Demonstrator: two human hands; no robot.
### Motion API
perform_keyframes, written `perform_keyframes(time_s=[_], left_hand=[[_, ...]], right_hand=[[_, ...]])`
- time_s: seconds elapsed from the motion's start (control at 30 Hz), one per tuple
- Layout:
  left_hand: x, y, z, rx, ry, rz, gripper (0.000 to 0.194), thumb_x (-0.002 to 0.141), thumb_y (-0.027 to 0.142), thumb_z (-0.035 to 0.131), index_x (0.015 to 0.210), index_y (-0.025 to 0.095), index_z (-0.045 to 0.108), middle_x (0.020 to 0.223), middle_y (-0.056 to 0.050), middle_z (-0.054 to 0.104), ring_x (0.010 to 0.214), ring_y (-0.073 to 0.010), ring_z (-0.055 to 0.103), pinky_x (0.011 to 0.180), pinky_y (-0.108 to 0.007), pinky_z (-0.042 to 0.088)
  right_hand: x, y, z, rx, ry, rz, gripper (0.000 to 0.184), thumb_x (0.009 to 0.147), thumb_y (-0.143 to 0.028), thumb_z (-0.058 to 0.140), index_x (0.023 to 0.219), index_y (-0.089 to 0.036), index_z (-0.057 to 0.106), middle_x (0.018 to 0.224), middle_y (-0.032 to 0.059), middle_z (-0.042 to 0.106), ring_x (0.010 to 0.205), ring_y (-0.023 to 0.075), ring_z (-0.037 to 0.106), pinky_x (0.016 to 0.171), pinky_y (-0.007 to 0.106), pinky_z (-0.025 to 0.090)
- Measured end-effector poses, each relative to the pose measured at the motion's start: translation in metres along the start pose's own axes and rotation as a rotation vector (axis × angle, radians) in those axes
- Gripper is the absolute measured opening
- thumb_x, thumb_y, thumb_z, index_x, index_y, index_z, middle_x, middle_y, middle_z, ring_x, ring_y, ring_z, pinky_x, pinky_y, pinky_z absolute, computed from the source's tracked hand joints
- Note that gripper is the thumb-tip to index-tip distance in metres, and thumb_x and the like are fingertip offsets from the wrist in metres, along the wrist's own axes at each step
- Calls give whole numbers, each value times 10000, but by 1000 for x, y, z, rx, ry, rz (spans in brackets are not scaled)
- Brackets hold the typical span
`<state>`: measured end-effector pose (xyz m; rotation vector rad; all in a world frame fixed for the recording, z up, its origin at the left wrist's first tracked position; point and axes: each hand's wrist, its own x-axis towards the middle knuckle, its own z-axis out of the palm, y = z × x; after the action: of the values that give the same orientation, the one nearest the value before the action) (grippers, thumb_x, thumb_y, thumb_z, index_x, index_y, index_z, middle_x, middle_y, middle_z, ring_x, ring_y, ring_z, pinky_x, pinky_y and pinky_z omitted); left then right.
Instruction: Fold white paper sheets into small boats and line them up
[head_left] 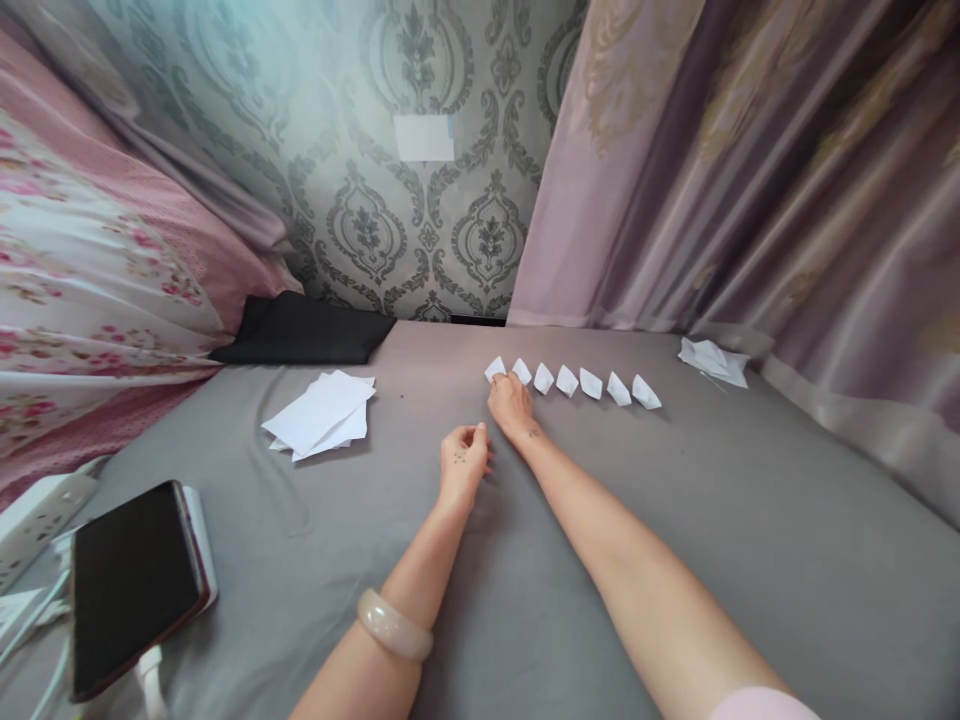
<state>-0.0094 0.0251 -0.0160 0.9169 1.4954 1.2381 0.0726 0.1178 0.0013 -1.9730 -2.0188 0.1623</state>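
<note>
Several small white folded papers, shaped like paper boats, stand in a row on the grey sheet. My right hand [511, 405] is at the left end of this row, its fingertips closed on the leftmost paper boat [495, 368]. Just behind its knuckles is a second paper boat [522, 371], partly covered by the hand. My left hand [462, 462] rests lower and to the left, fingers curled in and thumb on top, with nothing visible in it. Further left lies a stack of flat white paper sheets [319, 415].
At the right back lies a loose pile of white paper [712, 360]. A black folded cloth [307, 330] sits at the left back. Near the left edge are a tablet-like device [135, 585] with a cable and a power strip [37, 520]. Curtains [750, 170] border the right side.
</note>
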Motion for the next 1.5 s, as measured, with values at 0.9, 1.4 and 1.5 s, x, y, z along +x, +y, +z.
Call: perform_keyframes(time_s=[0.9, 1.4, 1.5], left_hand=[[3, -9, -2, 93, -24, 75, 203, 766, 307, 531, 776, 120, 608, 697, -61, 636, 522, -118, 569, 424, -197, 431], [12, 36, -51, 450, -168, 91, 212, 702, 320, 573, 718, 123, 650, 705, -68, 674, 610, -162, 629, 514, -237, 493], [24, 50, -86, 527, -46, 144, 260, 721, 355, 534, 766, 123, 641, 798, -84, 685, 699, -183, 643, 550, -240, 485]], right_hand=[[-186, 70, -46, 265, -194, -426, 381, 920, -314, 476, 1252, -167, 591, 1397, 109, 497, 1313, 238, 420, 1102, 383, 342], [-190, 79, -30, 300, -44, -478, 339, 931, -269, 458, 1201, -169, 636, 1325, 99, 571, 1277, 222, 467, 1096, 378, 360], [-190, 78, -32, 305, -43, -471, 335, 930, -261, 455, 1191, -162, 641, 1322, 101, 573, 1271, 219, 471, 1092, 372, 362]])
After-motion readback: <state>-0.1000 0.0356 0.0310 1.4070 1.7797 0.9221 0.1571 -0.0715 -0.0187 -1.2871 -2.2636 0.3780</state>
